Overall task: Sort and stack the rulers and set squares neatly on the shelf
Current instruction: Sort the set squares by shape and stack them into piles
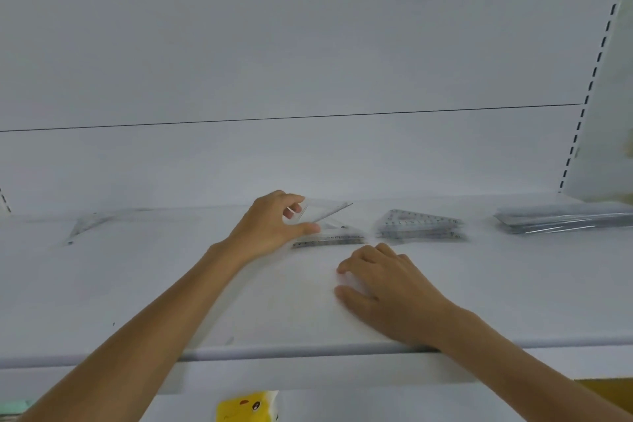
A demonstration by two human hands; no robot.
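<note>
On the white shelf [171, 284], my left hand [270, 226] grips a clear set square [325, 211] by its left corner, tilted up off the shelf. Just below it lies another clear set square [330, 239] flat on the shelf. My right hand [387, 288] rests on the shelf in front of these, fingers loosely curled, holding nothing. A stack of clear set squares [419, 224] sits to the right. Further right lies a pile of clear rulers [561, 219]. A lone set square [85, 224] lies far left.
The shelf's rounded front edge [308, 351] runs across below my hands. A white back panel [308, 79] rises behind, with a slotted upright [589, 86] at the right. A yellow item [245, 406] shows below the shelf.
</note>
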